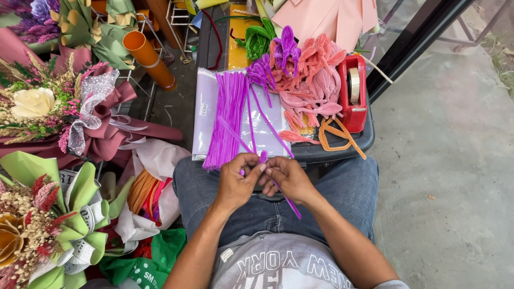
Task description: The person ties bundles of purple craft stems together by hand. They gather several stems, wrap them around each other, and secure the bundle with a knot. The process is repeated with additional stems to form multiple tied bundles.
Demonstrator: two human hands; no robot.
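Head view: pipe cleaner (pixel 262 157) (hand-hidden middle)

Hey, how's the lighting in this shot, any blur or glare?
Head view: soft, even daylight, no hard shadows; both hands, left hand and right hand, and the purple pipe cleaner look sharp; no evident glare on the red tape dispenser; wide-angle bending at the edges.

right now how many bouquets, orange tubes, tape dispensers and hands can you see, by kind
wrapped flower bouquets: 3, first, second, third
orange tube: 1
red tape dispenser: 1
hands: 2, left hand and right hand, both pinching a purple pipe cleaner
total: 7
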